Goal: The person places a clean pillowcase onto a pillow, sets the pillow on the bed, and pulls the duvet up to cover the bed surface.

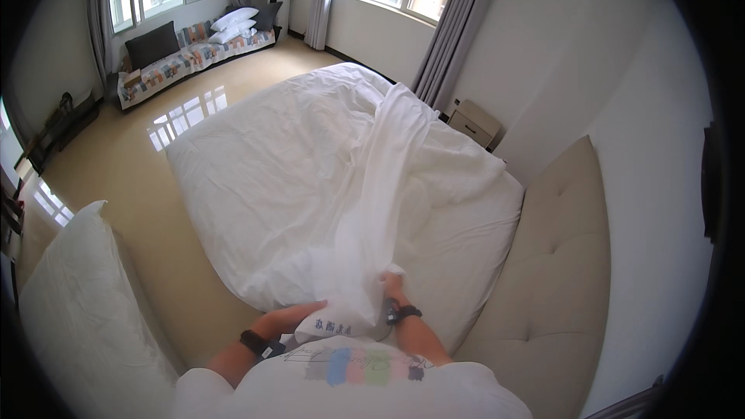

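Note:
A white bed cover (378, 186) runs in a long, loose fold across the bed, from its far side to just in front of my body. My right hand (393, 284) is closed around a bunched edge of this cover, on the headboard side. At the cover's near end, my left hand (314, 306) grips the cloth; its thumb shows and the other fingers are hidden. Dark writing stands on the cloth between my forearms. A rumpled white duvet (262, 186) spreads over the foot side of the bed. Near the headboard the white bottom sheet (454, 256) shows.
A padded beige headboard (559, 250) stands at the right. Beyond the bed is a bedside cabinet (472, 122). Another white-covered bed (81, 302) lies at left, across the tiled floor (169, 262). A sofa (192, 64) with pillows stands under the far window.

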### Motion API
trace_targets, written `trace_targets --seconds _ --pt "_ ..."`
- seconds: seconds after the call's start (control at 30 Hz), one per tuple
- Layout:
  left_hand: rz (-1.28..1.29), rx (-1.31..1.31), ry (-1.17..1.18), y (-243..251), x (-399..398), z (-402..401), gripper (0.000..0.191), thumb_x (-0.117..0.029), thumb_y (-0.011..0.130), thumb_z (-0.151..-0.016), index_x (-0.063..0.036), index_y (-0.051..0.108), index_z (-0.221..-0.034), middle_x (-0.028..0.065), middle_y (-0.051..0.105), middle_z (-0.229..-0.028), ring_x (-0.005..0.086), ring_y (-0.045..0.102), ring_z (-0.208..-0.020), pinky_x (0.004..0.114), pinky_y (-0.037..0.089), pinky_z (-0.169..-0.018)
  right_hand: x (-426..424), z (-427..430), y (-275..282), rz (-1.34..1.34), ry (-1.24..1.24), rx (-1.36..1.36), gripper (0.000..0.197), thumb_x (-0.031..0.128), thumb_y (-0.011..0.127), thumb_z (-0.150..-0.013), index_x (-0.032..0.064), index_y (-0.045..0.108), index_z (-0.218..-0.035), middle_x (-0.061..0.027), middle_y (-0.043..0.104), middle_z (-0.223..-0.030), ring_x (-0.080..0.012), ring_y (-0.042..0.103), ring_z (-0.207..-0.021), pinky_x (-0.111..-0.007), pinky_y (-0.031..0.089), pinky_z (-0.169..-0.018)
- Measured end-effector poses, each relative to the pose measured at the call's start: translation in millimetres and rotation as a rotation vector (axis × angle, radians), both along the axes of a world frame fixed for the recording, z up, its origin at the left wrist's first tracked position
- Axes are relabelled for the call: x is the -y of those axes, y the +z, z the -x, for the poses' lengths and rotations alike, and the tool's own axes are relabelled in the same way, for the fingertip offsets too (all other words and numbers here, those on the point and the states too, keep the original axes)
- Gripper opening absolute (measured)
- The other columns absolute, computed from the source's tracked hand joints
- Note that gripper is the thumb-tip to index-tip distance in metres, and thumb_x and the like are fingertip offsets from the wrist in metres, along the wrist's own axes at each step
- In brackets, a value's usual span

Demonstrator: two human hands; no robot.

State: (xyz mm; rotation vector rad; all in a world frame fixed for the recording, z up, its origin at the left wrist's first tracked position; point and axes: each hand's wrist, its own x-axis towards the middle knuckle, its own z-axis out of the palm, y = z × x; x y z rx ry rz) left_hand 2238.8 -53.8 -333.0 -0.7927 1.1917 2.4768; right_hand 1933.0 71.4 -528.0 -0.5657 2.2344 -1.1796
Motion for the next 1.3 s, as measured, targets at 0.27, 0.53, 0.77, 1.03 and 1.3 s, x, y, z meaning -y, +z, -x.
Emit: trace_targets --seconds 0.27,0.53,0.77,1.03,1.3 --pt "0.370 -0.294 -0.182 -125 14 7 0.070 -0.027 0.066 -0.076 -0.0005 0.028 -0.130 0.0121 0.037 -0.131 0.0233 0.037 -0.119 0.032 0.029 -0.100 -20 -57 122 0.660 -0.038 0.312 0.027 0.019 0.050 -0.072 0.0028 0.053 -0.093 -0.0084 0.057 -0.096 -0.0283 0.052 -0.091 -0.042 0.040 -0.084" --pt "-0.587 -0.216 0.677 -177 61 70 0.048 -0.044 0.034 -0.088 -0.0026 0.047 -0.106 0.0123 0.056 -0.101 0.0268 0.053 -0.096 0.040 0.040 -0.089 -41 -86 219 1.012 -0.218 0.597 0.031 0.030 0.053 -0.085 0.0074 0.050 -0.105 -0.0058 0.056 -0.104 -0.0244 0.052 -0.099 -0.039 0.040 -0.090" --pt "-0.457 -0.073 0.926 -206 100 79 0.047 -0.050 0.035 -0.084 -0.0117 0.051 -0.108 0.0038 0.057 -0.109 0.0243 0.054 -0.098 0.040 0.043 -0.085 -69 -111 192 0.970 -0.299 0.151 0.041 0.011 0.060 -0.075 0.0023 0.047 -0.113 -0.0111 0.056 -0.105 -0.0230 0.053 -0.100 -0.034 0.041 -0.088" --pt "-0.108 0.111 0.655 -218 128 51 0.052 -0.047 0.029 -0.087 -0.0036 0.049 -0.109 0.0109 0.054 -0.106 0.0285 0.052 -0.094 0.045 0.045 -0.076 -86 -104 216 0.833 -0.407 0.349 0.051 0.006 0.065 -0.070 -0.0019 0.047 -0.117 -0.0175 0.055 -0.111 -0.0278 0.050 -0.106 -0.034 0.036 -0.093" --pt "1.484 0.125 -0.278 -339 107 -58 0.050 -0.048 0.054 -0.076 0.0011 0.052 -0.086 0.0142 0.061 -0.080 0.0333 0.058 -0.073 0.040 0.047 -0.064 -77 -100 176 0.843 -0.482 0.796 0.025 0.018 0.059 -0.081 0.0073 0.056 -0.104 -0.0052 0.058 -0.103 -0.0164 0.055 -0.095 -0.032 0.045 -0.083"
